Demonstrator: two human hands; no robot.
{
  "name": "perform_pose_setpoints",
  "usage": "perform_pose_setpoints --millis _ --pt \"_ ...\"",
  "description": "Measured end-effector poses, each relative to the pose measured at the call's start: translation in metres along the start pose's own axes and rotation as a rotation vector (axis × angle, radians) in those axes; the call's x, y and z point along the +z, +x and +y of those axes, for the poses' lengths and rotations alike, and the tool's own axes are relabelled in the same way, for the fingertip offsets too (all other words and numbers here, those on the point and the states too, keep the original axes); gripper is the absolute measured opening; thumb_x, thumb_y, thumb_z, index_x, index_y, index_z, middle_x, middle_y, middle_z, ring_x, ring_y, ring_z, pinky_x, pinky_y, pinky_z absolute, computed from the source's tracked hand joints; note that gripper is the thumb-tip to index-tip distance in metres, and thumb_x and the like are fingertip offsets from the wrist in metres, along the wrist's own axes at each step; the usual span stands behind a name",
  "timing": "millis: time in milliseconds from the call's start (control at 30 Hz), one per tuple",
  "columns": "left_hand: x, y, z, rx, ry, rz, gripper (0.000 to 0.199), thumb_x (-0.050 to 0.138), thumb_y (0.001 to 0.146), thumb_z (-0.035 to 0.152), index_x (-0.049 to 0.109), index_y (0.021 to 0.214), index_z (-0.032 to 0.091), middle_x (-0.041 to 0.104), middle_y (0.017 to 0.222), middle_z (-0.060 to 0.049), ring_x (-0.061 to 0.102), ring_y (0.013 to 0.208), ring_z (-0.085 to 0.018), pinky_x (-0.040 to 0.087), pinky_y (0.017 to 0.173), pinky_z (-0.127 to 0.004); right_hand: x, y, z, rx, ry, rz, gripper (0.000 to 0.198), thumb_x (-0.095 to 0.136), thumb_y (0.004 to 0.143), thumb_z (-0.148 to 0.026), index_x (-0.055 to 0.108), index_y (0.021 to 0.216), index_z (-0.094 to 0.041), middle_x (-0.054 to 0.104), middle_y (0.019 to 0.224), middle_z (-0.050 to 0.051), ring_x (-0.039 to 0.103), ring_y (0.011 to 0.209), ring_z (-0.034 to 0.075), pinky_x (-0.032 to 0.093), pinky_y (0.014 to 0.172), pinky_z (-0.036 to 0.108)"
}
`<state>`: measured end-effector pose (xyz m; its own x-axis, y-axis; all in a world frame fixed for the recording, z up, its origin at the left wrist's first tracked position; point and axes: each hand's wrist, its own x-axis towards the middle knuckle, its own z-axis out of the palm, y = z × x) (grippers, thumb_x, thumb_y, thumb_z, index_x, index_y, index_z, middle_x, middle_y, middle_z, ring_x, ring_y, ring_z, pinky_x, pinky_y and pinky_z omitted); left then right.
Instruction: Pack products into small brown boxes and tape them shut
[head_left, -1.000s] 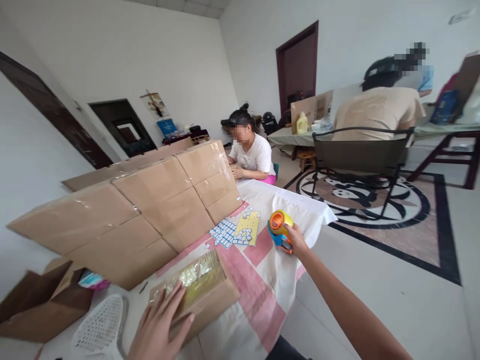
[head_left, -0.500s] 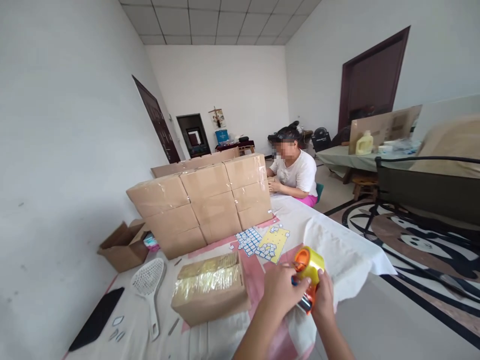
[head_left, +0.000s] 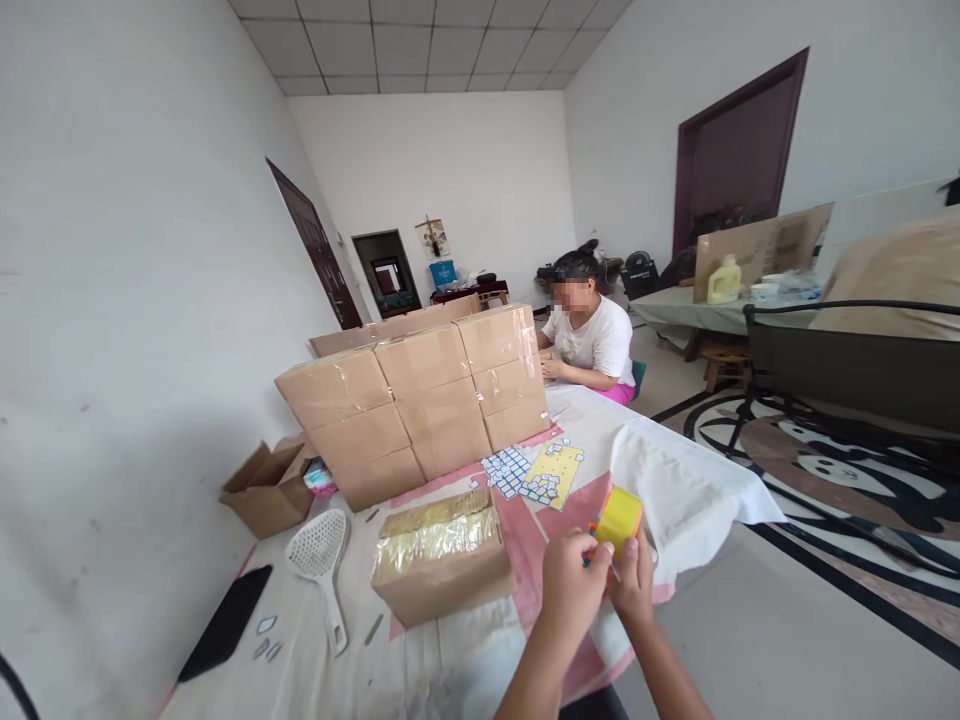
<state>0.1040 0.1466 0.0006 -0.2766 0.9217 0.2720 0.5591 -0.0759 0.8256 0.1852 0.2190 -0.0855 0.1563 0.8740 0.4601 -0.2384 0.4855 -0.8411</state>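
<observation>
A tape dispenser (head_left: 621,514) with a wide yellow roll and orange parts is held over the near right edge of the table. My left hand (head_left: 571,578) has its fingers closed at the dispenser's left side, thumb and fingertips pinching near the roll's lower edge. My right hand (head_left: 634,582) is closed around its lower right side; the handle is mostly hidden behind my fingers. Left of my hands stands a cardboard box (head_left: 448,580) with shiny tape across its top. Beyond them lie a yellow sheet (head_left: 568,465) and a blue-and-white sheet (head_left: 501,468) with small white labels.
Taped cartons (head_left: 431,400) are stacked at the back of the table. On the left are a white slotted scoop (head_left: 318,548), a black flat object (head_left: 227,622) and an open carton (head_left: 270,490). Another person (head_left: 596,340) sits at the far side, hands by the stack.
The dispenser has turned in my hands: the roll's open orange core is hidden and its yellow outer surface faces me. Both hands are closer together. The view has shifted slightly left.
</observation>
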Motion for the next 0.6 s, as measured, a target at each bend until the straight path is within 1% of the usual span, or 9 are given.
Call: perform_pose_setpoints --millis 67,133,233,300,367,433,500,600 --pt "-0.005 -0.009 -0.001 0.003 -0.019 0.004 0.034 0.054 0.088 0.03 0.048 0.056 0.02 0.052 0.06 0.002 0.05 0.062 -0.014 0.031 0.06 -0.028 0.003 0.004 -0.005 -0.013 -0.004 0.066 0.042 0.049 0.094 -0.059 0.062 0.104 -0.02 0.069 0.091 0.011 0.068 0.077 0.027 0.056 0.064 0.041" --pt "-0.012 -0.019 -0.005 0.003 -0.035 0.024 0.034 0.052 0.089 0.03 0.046 0.057 0.02 0.052 0.063 0.001 0.05 0.065 -0.015 0.031 0.063 -0.029 0.009 0.014 -0.013 0.024 -0.002 0.111 0.037 0.057 0.09 -0.056 0.06 0.1 -0.021 0.067 0.086 0.007 0.067 0.073 0.025 0.054 0.061 0.037" --pt "-0.026 -0.03 -0.014 -0.013 -0.066 0.032 0.035 0.054 0.088 0.033 0.047 0.057 0.02 0.049 0.064 0.0 0.049 0.067 -0.015 0.031 0.065 -0.03 0.022 0.035 -0.03 0.153 0.059 0.195 0.032 0.067 0.082 -0.05 0.059 0.094 -0.022 0.063 0.077 0.0 0.062 0.065 0.019 0.051 0.057 0.031" --pt "-0.035 -0.034 -0.023 -0.042 -0.104 0.021 0.036 0.055 0.087 0.035 0.049 0.055 0.02 0.046 0.061 0.001 0.048 0.065 -0.016 0.032 0.063 -0.029 0.033 0.044 -0.039 0.237 0.197 0.238 0.035 0.069 0.08 -0.051 0.061 0.096 -0.021 0.065 0.077 -0.002 0.063 0.065 0.017 0.052 0.059 0.029" --pt "-0.044 -0.038 -0.031 -0.07 -0.152 0.02 0.036 0.056 0.087 0.037 0.052 0.055 0.02 0.051 0.065 -0.001 0.052 0.066 -0.016 0.036 0.064 -0.029 0.044 0.046 -0.047 0.307 0.358 0.227 0.04 0.072 0.077 -0.053 0.062 0.099 -0.021 0.069 0.079 -0.001 0.066 0.068 0.018 0.055 0.062 0.03" --pt "-0.052 -0.041 -0.038 -0.09 -0.204 0.017 0.035 0.057 0.086 0.04 0.056 0.059 0.019 0.06 0.074 -0.004 0.059 0.073 -0.018 0.041 0.068 -0.029 0.052 0.041 -0.053 0.355 0.469 0.224 0.045 0.077 0.073 -0.054 0.063 0.101 -0.022 0.071 0.081 -0.001 0.069 0.069 0.018 0.056 0.062 0.029" --pt "-0.059 -0.044 -0.044 -0.119 -0.256 -0.012 0.035 0.058 0.086 0.045 0.057 0.063 0.019 0.067 0.077 -0.006 0.065 0.076 -0.02 0.046 0.069 -0.029 0.057 0.033 -0.057 0.374 0.504 0.241 0.046 0.08 0.072 -0.054 0.064 0.102 -0.022 0.072 0.081 -0.001 0.069 0.068 0.018 0.056 0.06 0.028" --pt "-0.065 -0.047 -0.053 -0.183 -0.313 -0.071 0.038 0.058 0.086 0.051 0.055 0.065 0.02 0.072 0.069 -0.008 0.067 0.064 -0.021 0.049 0.062 -0.029 0.06 0.023 -0.061 0.356 0.48 0.252 0.046 0.081 0.072 -0.053 0.065 0.102 -0.022 0.072 0.08 -0.002 0.068 0.066 0.017 0.055 0.058 0.027"
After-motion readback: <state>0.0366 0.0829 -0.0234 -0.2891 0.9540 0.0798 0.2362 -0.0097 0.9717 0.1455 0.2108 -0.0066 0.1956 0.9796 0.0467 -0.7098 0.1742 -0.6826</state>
